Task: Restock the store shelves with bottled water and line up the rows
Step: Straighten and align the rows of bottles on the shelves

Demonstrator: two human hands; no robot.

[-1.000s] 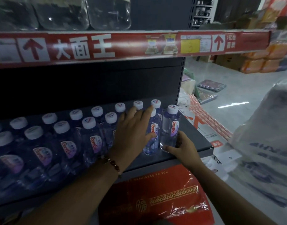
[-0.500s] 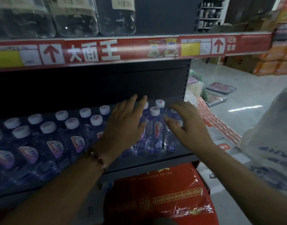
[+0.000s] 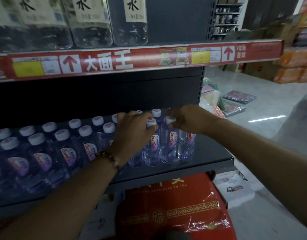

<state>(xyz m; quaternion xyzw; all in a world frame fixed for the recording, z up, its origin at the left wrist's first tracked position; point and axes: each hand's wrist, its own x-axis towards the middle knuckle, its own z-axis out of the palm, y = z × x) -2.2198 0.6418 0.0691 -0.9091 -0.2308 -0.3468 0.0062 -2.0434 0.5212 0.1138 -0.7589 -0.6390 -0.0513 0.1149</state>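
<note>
Half a second ago both hands hovered spread over the right end of the row; now the left hand (image 3: 131, 134) has its fingers curled over the white cap of a small clear plastic water bottle with a purple label (image 3: 151, 144), while the right hand (image 3: 187, 119) pinches the cap of the neighbouring bottle (image 3: 168, 142). Both bottles stand upright, touching, near the front edge of the dark grey metal shelf (image 3: 215, 158). I judge that placing has finished and row-straightening is under way.

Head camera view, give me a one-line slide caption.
Both hands, left and right, grip the caps of small water bottles at the row's right end on the dark shelf.
</note>
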